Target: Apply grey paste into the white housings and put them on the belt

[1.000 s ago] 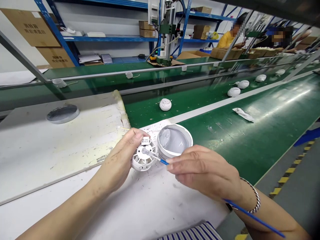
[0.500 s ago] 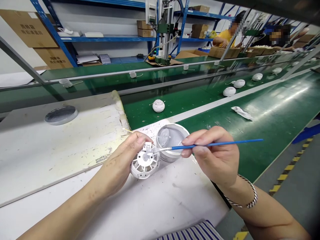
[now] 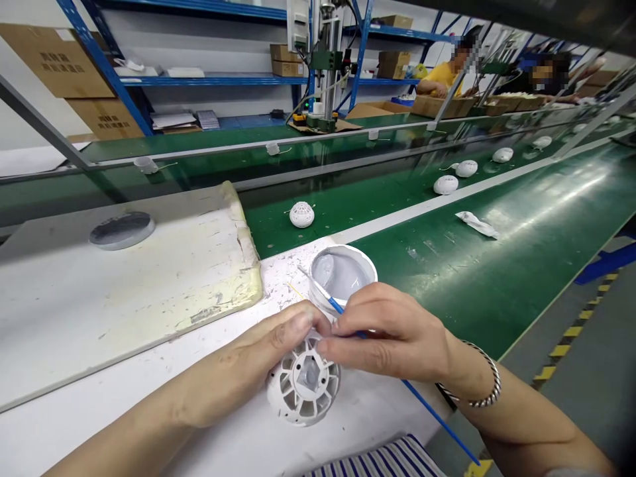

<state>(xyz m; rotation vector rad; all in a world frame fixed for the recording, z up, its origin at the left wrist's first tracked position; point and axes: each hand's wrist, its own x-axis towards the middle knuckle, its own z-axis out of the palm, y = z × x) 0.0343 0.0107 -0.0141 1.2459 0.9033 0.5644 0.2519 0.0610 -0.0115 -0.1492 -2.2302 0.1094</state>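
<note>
My left hand (image 3: 253, 363) grips a white vented ball-shaped housing (image 3: 304, 384) from the left, its fingertips on the upper rim. A grey smear of paste lies on the housing's central face. My right hand (image 3: 390, 338) sits just above the housing and holds a thin blue-handled brush (image 3: 432, 414). The brush's grey-tipped end points up-left beside an open white jar of grey paste (image 3: 342, 273). The brush's middle is hidden in my fingers. A thin yellow wire (image 3: 295, 289) sticks out from behind my left hand, and its end at the housing is hidden.
A scuffed white board (image 3: 124, 298) lies to the left, with a round grey-smeared lid (image 3: 122, 230) on it. Beyond runs a green conveyor belt (image 3: 497, 271) carrying white ball housings (image 3: 301, 214) and a crumpled pouch (image 3: 477, 224). Co-workers (image 3: 442, 78) work at the far right.
The housing has moved down and toward me, with grey paste now on its face. My right hand has shifted left over it, and the brush handle has swung from pointing right to pointing down-right.
</note>
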